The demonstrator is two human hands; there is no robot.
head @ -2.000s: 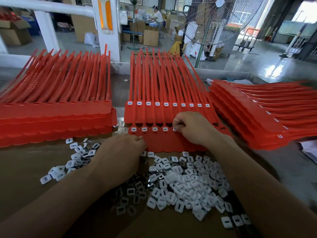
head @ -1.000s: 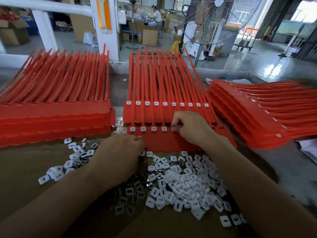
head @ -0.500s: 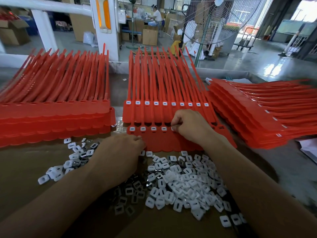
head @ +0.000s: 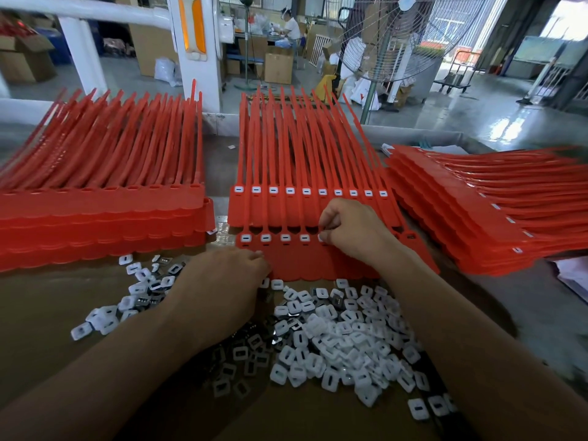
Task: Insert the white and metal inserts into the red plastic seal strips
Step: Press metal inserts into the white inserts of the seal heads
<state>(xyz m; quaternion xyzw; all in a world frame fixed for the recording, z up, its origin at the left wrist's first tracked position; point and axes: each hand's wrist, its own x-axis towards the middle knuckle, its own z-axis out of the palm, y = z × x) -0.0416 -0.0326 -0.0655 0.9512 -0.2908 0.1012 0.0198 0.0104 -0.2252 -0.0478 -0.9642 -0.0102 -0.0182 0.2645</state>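
Red plastic seal strips [head: 305, 160] are laid as joined sheets at the middle of the counter [head: 41, 319], tails pointing away. Ten white inserts are seated in the far row of heads and four in the near row. At the fifth near socket, a white insert [head: 322, 238] is pinched by the curled fingers of the right hand [head: 353, 230]. The left hand [head: 222, 288] is rested knuckles-up at the front sheet's near edge, fingers curled under; whether anything is held cannot be told. Loose white and metal inserts [head: 334, 338] are heaped just before the strips. Further red stacks lie left [head: 101, 211] and right [head: 477, 211].
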